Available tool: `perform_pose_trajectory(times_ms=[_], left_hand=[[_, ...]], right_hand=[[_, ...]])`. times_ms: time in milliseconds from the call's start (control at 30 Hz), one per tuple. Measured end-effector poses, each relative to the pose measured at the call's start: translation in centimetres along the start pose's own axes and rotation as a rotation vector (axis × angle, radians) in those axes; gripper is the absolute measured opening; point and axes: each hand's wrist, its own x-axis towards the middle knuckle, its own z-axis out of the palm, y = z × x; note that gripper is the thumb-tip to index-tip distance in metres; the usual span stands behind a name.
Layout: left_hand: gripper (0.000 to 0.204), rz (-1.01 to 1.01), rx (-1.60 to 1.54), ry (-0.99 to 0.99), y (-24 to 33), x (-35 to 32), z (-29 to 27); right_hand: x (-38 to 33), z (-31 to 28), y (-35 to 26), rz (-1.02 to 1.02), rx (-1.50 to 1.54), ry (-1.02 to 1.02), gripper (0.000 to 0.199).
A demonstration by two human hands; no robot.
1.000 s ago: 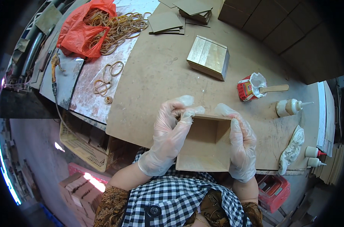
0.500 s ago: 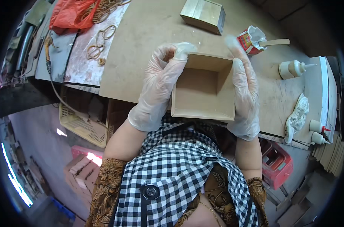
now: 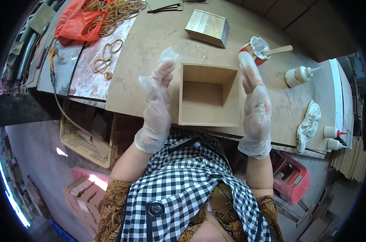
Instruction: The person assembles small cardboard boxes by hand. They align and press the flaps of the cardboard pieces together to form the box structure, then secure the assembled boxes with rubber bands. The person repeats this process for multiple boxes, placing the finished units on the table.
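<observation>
**On the tabletop by its near edge, an open box let go**

Half a second ago both gloved hands had the box pinched between them at its sides; now it appears to rest on the board, open side up, and the grip has parted. The left hand is raised off to the box's left, palm turned inward, fingers loosely spread and clear of the wall. The right hand stands upright just beside the right wall, fingers extended and holding nothing; whether it brushes the wood I cannot tell.

The four walls keep their shape with no grip around them, so my reading is that the box can stand by itself and both hands are free for other work.

Beyond the box lies a stack of wooden panels. Near the right fingertips is a red tub of white paste with a flat stick in it, and a white nozzle bottle stands farther right.
</observation>
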Motion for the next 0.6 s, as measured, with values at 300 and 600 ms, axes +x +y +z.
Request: perform_pose_trajectory(times_ms=[300, 600], left_hand=[[0.069, -0.032, 0.028, -0.045, 0.6, -1.4, 2.5], [0.065, -0.214, -0.264, -0.104, 2.5, -0.9, 2.6]], right_hand=[[-0.2, 2.2, -1.4, 0.001, -0.393, -0.108, 0.053], [-0.2, 2.3, -1.1, 0.031, -0.409, -0.107, 0.054]])
